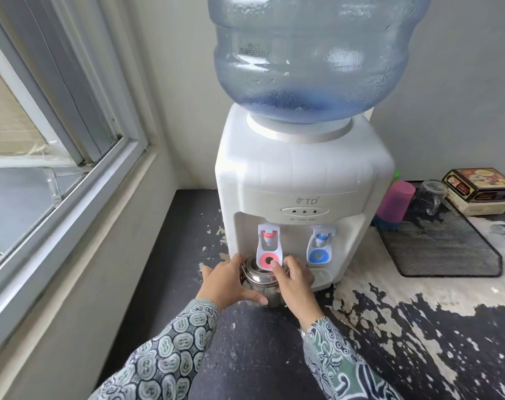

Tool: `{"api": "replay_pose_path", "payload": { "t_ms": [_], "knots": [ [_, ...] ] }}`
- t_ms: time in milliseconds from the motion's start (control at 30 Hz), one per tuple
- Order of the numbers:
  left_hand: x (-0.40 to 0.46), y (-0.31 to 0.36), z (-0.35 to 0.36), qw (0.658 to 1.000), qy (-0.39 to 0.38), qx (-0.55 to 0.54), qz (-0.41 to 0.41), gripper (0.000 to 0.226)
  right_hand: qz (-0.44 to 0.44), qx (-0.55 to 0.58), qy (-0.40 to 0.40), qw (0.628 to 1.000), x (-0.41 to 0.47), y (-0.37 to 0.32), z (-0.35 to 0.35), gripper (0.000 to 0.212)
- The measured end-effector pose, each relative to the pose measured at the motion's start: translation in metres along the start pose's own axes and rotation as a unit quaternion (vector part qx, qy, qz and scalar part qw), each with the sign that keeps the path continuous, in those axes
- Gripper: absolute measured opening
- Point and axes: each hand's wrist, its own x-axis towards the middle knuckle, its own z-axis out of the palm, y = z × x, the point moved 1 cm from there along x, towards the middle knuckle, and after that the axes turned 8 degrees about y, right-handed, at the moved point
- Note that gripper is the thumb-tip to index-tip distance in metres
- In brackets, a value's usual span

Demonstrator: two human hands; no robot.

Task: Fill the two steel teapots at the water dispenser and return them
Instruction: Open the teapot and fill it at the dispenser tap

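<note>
A small steel teapot (260, 280) stands under the red tap (269, 249) of the white water dispenser (303, 180), which carries a large blue bottle (311, 53). My left hand (231, 281) wraps around the teapot's left side and holds it. My right hand (296, 280) rests on the teapot's right side, its fingertips up at the red tap paddle. Only one teapot is in view. Whether water is running cannot be seen.
The blue tap (319, 246) is to the right. A black mesh mat (441, 243) lies at right with a pink bottle (394, 204), a glass mug (431, 196) and stacked boxes (480, 189). The dark counter (260, 342) has peeling paint. A window (43, 125) fills the left.
</note>
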Motion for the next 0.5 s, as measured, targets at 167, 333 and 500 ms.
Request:
{"api": "replay_pose_path", "payload": {
  "t_ms": [167,333,500],
  "knots": [
    [0.0,-0.002,0.001,1.0,-0.003,-0.002,-0.003,0.105,-0.007,0.017,-0.02,1.0,-0.007,-0.03,-0.019,0.036],
    [0.001,-0.004,0.002,1.0,-0.01,-0.006,0.001,0.107,-0.033,0.106,-0.02,0.994,-0.008,-0.049,-0.04,0.035],
    [0.001,-0.005,0.002,1.0,-0.01,-0.005,0.003,0.107,-0.016,0.092,-0.007,0.996,-0.019,-0.008,-0.024,0.032]
  ]
}}
